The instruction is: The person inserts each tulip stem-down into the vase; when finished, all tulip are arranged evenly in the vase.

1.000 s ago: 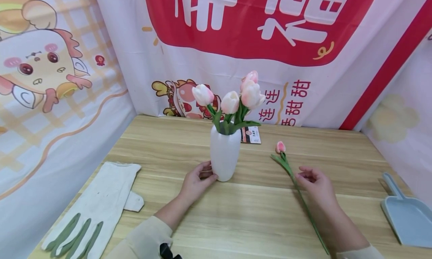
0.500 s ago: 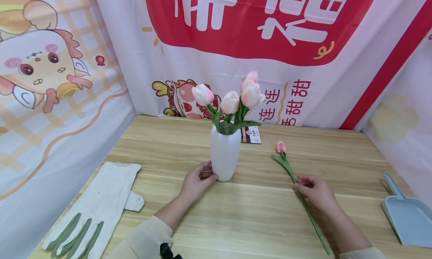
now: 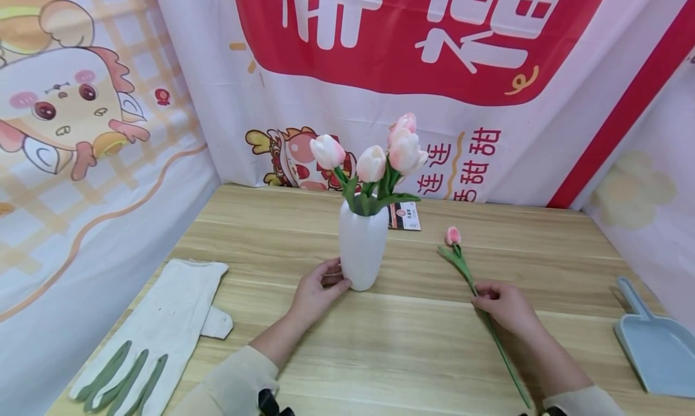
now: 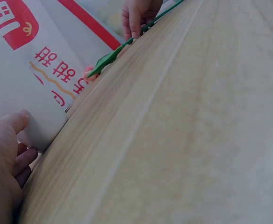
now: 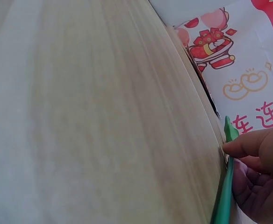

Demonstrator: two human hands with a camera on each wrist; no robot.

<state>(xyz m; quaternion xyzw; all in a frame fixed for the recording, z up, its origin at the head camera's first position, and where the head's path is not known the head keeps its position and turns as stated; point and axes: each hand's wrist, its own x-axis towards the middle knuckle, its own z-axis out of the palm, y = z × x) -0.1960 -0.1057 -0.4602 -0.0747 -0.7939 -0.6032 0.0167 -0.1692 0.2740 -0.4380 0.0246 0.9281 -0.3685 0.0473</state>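
A white vase point(image 3: 362, 247) stands upright on the table with several pale pink tulips point(image 3: 371, 164) in it. My left hand point(image 3: 317, 292) holds the vase low on its left side, thumb at the front and fingers curled behind. In the left wrist view the thumb and fingers lie around the vase's base point(image 4: 42, 133). To the right, a single pink tulip point(image 3: 458, 262) lies along the table, bloom pointing away. My right hand point(image 3: 507, 310) pinches its green stem below the leaves. The right wrist view shows thumb and forefinger on the stem point(image 5: 225, 191); the bloom is hidden there.
White gloves point(image 3: 157, 319) with green-edged fingers lie at the table's left side. A blue-grey dustpan point(image 3: 659, 349) sits at the right edge. Behind the vase is a small printed card point(image 3: 406, 216). Printed cloth point(image 3: 336, 102) hangs along the table's back.
My right hand has come down a little from beside the single tulip and now pinches its stem. The left hand and the vase have stayed in place.
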